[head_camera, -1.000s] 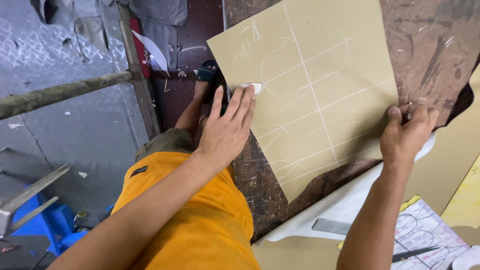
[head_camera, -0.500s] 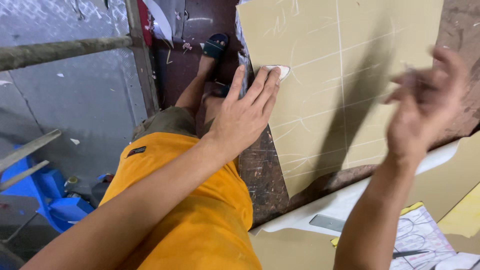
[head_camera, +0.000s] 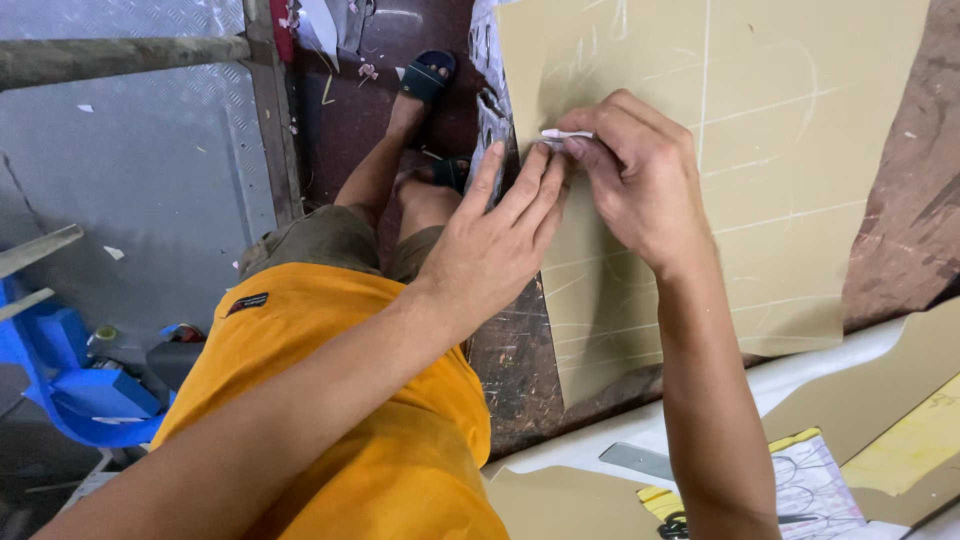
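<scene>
Left hand (head_camera: 495, 250) first: my fingers lie flat and close together, pressed on the near-left edge of the large tan sheet of stiff material (head_camera: 780, 150), fingertips pointing toward one o'clock. Just beyond those tips, at about one o'clock, sits the small white piece of chalk (head_camera: 566, 133), and my right hand (head_camera: 640, 185) pinches it between thumb and forefinger, the tip touching the sheet close to its left edge.

That sheet is matte khaki, flat, crossed with pale chalk lines, some straight and some curved. It lies on the worn dark brown worktable (head_camera: 900, 230).

Its left edge runs from twelve o'clock down toward six, just beside the table's scuffed edge; past that, toward nine o'clock, come my orange shirt (head_camera: 330, 400), my sandalled foot (head_camera: 428, 80) and the grey checker-plate floor (head_camera: 150, 200). From my right hand toward three o'clock the sheet is uncovered all the way to its far edge. At five o'clock, near the sheet's lower edge, a white board (head_camera: 800, 380) carries more tan and yellow cut pieces (head_camera: 915, 440) and a printed paper (head_camera: 810, 490).
</scene>
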